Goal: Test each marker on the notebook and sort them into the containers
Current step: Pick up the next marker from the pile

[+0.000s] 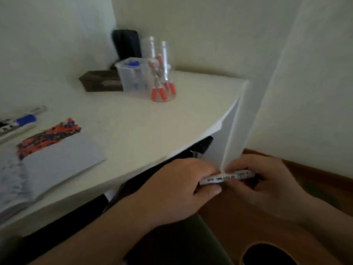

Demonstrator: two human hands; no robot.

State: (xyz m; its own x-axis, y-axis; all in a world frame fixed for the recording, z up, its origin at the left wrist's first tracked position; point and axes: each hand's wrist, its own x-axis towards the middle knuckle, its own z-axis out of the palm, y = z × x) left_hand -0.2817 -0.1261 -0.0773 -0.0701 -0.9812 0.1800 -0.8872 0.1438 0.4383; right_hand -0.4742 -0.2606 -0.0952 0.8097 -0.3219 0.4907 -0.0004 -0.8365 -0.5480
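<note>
1. White laminate desk (133, 119): one. It carries every item of the sort except the marker in hand. Both hands are held below its front edge, at lap level.
2. Notebook (57, 165): one, lying open at the left front of the desk with a blank page up, which puts it within reach for test strokes. A red-and-blue patterned cover shows behind the page.
3. Containers: two, standing just beside each other at the back of the desk. The squat tub (133, 75) holds blue-capped markers; the tall clear cup (162, 73) holds red-capped ones. This suggests sorting by colour.
4. Left hand (172, 190) and right hand (267, 188): each grips one end of a single white marker (227, 176), held level between them. I judge a cap is being pulled off or pushed on; blur prevents telling which.
5. Untested markers (21, 121): at least two at the far left desk edge, one blue-capped. The frame cuts them off, so the count is uncertain.
</note>
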